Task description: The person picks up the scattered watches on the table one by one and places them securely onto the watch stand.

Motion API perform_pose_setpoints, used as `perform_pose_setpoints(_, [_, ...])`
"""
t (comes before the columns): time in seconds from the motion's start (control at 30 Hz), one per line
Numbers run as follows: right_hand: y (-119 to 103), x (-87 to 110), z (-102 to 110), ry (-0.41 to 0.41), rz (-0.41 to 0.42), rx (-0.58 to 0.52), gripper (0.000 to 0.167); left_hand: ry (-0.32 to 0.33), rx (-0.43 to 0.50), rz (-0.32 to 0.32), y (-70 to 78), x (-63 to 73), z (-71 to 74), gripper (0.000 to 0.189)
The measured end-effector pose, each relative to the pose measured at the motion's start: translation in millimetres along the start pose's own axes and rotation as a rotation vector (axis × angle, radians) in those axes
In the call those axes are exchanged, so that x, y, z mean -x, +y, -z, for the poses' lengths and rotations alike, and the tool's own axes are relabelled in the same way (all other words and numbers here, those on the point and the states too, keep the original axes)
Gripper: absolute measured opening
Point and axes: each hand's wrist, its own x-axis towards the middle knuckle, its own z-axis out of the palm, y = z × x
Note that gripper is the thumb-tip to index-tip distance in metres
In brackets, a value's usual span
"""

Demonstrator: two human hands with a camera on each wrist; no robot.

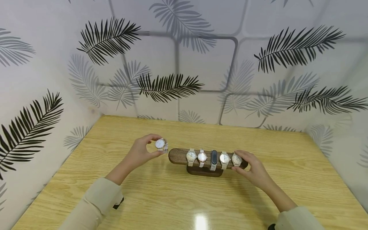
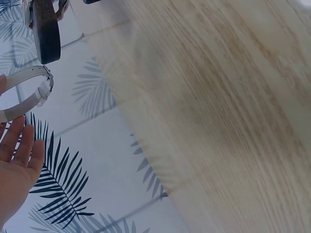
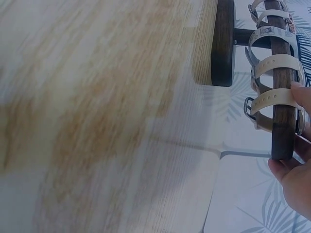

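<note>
My left hand [image 1: 140, 151] pinches a white-strapped watch [image 1: 160, 144] by its sides, off the left end of the wooden watch stand [image 1: 179, 156]. In the left wrist view its buckled strap [image 2: 24, 74] forms a closed loop with nothing inside. With thumb below and fingers above, my right hand [image 1: 256, 170] grips the stand's right end beside a pale-strapped watch [image 1: 237, 159]. In the right wrist view that hand's fingers reach the end of the dark bar [image 3: 283, 131]; part of the hand is out of frame.
Along the bar sit further watches: a cream one [image 1: 191, 156], one with a rose-rimmed dial [image 1: 202, 157], a black-faced fitness band [image 1: 214, 157] and a white-dialled one [image 1: 224, 158]. The stand's oval base [image 1: 204, 171] rests on the wooden table [image 1: 161, 198]. A leaf-patterned wall [image 1: 201, 105] rises behind.
</note>
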Motion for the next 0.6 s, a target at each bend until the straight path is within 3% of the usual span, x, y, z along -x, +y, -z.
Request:
perform_pose_setpoints(0.17, [-1.0,0.3,0.6,-0.002,-0.002,-0.005,0.054,-0.050,-0.010,0.036,-4.9,1.9,-5.0,0.043])
perform_pose_setpoints(0.4, [-2.7,-0.1,1.0,0.001,0.001,-0.008,0.053,-0.089,0.000,0.016,-8.2,2.9,-15.2,0.042])
perform_pose_setpoints(0.6, [-2.2,0.5,0.6,0.011,0.015,-0.007,0.053,-0.139,0.013,0.038,-7.1,2.3,-23.6,0.043])
